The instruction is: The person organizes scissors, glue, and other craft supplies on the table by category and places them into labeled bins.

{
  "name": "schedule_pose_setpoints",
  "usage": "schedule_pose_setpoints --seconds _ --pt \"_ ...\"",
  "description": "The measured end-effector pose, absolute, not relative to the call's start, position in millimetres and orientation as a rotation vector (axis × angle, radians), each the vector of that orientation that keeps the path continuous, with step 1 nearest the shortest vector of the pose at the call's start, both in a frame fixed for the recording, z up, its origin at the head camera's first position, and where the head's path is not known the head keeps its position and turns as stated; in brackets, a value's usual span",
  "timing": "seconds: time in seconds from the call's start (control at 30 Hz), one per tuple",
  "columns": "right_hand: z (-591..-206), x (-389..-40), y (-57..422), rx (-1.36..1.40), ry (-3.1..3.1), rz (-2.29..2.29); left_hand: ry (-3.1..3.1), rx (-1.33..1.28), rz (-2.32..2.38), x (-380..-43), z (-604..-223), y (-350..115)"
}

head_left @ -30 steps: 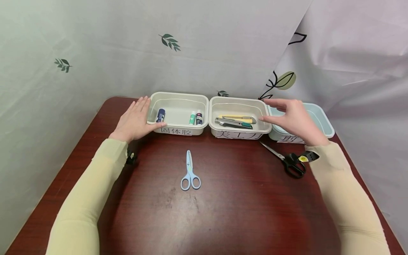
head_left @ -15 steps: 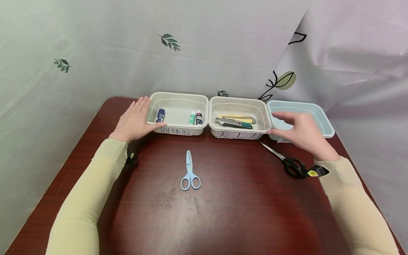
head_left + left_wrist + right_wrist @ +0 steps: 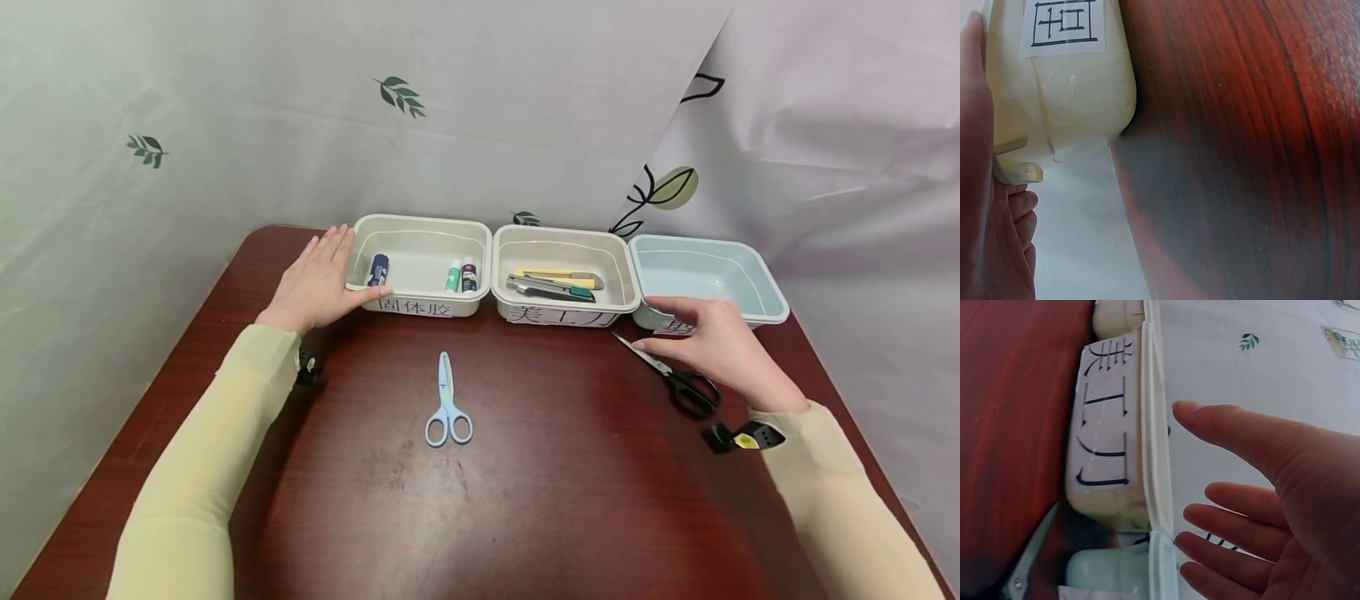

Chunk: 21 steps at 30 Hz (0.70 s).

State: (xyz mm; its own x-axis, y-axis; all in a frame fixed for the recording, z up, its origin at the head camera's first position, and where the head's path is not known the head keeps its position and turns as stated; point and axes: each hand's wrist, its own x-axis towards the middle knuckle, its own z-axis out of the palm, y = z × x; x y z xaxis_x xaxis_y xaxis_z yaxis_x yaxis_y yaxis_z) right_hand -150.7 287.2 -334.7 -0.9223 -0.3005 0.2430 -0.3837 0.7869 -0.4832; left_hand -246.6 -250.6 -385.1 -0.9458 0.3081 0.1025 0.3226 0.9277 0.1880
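My left hand (image 3: 315, 283) rests at the left end of a cream box (image 3: 420, 221) with glue sticks in it, fingers straight along the side and thumb on the front rim. In the left wrist view, that box's labelled front (image 3: 1079, 87) fills the upper left. My right hand (image 3: 712, 342) hovers over the front of the light blue box (image 3: 701, 271), thumb apart from the fingers, holding nothing. Beneath it, black-handled scissors (image 3: 693, 394) lie on the table with the blade pointing to the upper left. Light blue scissors (image 3: 447, 408) lie mid-table, handles towards me.
Between the two outer boxes stands another cream box (image 3: 566, 233) with several utility knives (image 3: 555, 287) inside. Glue sticks (image 3: 468, 277) lie in the left box. The dark red table (image 3: 525, 483) ends against a patterned cloth (image 3: 465, 108) behind the boxes.
My right hand has moved from above the middle box's right end, down and to the right, to the blue box's front near the black scissors. The left hand has stayed in place.
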Motion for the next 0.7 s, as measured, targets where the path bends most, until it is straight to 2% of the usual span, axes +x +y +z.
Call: schedule_pose_setpoints --seconds 0.7 --pt "-376 -139 323 0.408 -2.975 0.644 -3.025 -0.486 -0.32 -247 -385 -251"
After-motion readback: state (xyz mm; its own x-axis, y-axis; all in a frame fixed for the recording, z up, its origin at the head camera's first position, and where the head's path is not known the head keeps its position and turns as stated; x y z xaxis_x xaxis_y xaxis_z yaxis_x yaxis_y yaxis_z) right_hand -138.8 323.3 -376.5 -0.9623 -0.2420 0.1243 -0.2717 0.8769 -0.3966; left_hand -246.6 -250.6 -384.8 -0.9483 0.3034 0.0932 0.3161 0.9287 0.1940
